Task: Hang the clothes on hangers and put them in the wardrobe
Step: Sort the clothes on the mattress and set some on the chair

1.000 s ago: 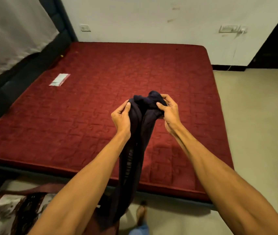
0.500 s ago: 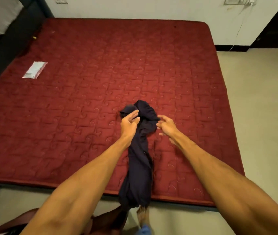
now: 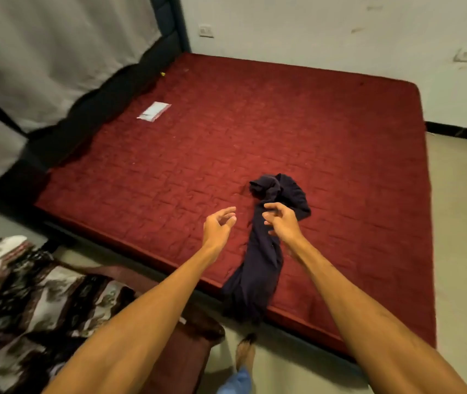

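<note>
A dark navy garment [image 3: 263, 251] lies bunched in a long strip on the red mattress [image 3: 226, 143], its lower end hanging over the near edge. My left hand [image 3: 218, 226] hovers just left of it, fingers loosely curled, holding nothing. My right hand [image 3: 282, 223] hovers over the garment's upper part with relaxed, spread fingers, not gripping it. No hanger or wardrobe is in view.
A small white packet [image 3: 154, 110] lies on the mattress at the far left. A patterned brown and white cloth [image 3: 27, 302] is heaped on the floor at the lower left. A dark headboard [image 3: 84, 109] and grey curtain stand left. My foot [image 3: 245, 351] is on the floor.
Both hands let go of the navy garment, which dropped from held-up onto the mattress. The hands drew back, and the view swung left.
</note>
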